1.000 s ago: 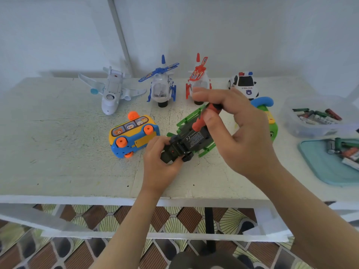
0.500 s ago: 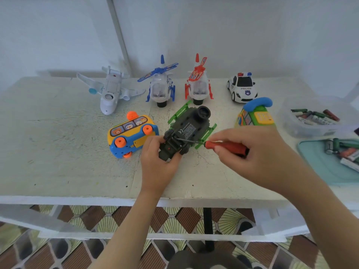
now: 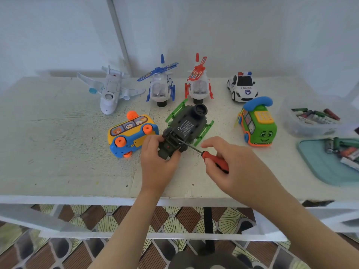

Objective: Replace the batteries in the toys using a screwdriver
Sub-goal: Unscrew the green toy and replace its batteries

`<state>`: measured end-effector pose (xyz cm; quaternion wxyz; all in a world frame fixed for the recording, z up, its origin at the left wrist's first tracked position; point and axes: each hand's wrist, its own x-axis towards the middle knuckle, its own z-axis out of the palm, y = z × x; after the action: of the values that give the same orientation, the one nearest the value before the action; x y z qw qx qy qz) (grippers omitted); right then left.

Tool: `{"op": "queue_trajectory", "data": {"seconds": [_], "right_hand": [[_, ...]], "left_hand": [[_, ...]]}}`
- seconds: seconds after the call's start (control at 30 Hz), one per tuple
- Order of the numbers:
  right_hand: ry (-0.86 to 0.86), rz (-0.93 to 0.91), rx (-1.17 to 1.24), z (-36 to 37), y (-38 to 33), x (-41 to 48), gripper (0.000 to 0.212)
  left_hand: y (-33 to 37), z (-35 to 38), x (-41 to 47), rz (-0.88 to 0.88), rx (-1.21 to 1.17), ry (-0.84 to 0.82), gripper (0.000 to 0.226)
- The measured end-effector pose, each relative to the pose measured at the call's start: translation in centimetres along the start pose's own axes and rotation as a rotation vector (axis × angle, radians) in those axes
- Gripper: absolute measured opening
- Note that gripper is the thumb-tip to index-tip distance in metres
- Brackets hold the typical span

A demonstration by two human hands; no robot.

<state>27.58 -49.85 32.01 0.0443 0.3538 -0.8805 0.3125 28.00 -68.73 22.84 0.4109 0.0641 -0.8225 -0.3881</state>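
Observation:
A dark green toy helicopter (image 3: 187, 126) with bright green skids lies upside down in the middle of the white table (image 3: 58, 152), its black underside up. My left hand (image 3: 157, 164) grips its near end. My right hand (image 3: 231, 167) holds a red-handled screwdriver (image 3: 214, 161); the metal shaft slants up-left and its tip touches the toy's underside near my left fingers. A clear tub of batteries (image 3: 310, 121) sits at the right edge. More batteries lie on a teal tray (image 3: 326, 166) nearer to me.
A yellow and blue bus toy (image 3: 132, 133) lies just left of the helicopter. A green phone-bus toy (image 3: 257, 123) stands to its right. Along the back stand a white plane (image 3: 110, 92), a blue helicopter (image 3: 161, 84), a red helicopter (image 3: 199, 82) and a police car (image 3: 242, 86).
My right hand came down from above the toy to its right and laid the screwdriver low. The tip now meets the underside. My left hand kept its grip.

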Motion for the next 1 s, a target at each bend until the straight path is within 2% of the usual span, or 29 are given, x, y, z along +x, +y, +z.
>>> {"op": "queue_trajectory", "data": {"seconds": [0.23, 0.37, 0.53, 0.6, 0.73, 0.8, 1.0], "right_hand": [[0.158, -0.039, 0.017, 1.7, -0.7, -1.3, 0.004], [0.253, 0.019, 0.231, 0.5, -0.2, -0.4, 0.003], [0.368, 0.017, 0.32, -0.7, 0.3, 0.7, 0.025], [0.45, 0.007, 0.434, -0.9, 0.3, 0.7, 0.032], [0.512, -0.027, 0.826, -1.4, -0.3, 1.2, 0.028], [0.524, -0.016, 0.93, -1.6, -0.4, 1.5, 0.026], [0.489, -0.048, 0.736, -1.8, -0.5, 1.8, 0.031]], "left_hand": [[0.0, 0.1, 0.0, -0.002, 0.008, 0.016, 0.029], [0.0, -0.1, -0.1, 0.018, 0.005, 0.007, 0.031], [-0.4, -0.3, -0.2, 0.022, -0.071, -0.022, 0.031], [-0.2, -0.3, -0.3, 0.054, -0.101, -0.065, 0.031], [-0.2, -0.2, -0.2, 0.069, -0.131, -0.104, 0.031], [-0.4, -0.2, -0.2, 0.056, -0.133, -0.093, 0.034], [-0.2, -0.3, -0.2, 0.062, -0.158, -0.089, 0.031]]}}
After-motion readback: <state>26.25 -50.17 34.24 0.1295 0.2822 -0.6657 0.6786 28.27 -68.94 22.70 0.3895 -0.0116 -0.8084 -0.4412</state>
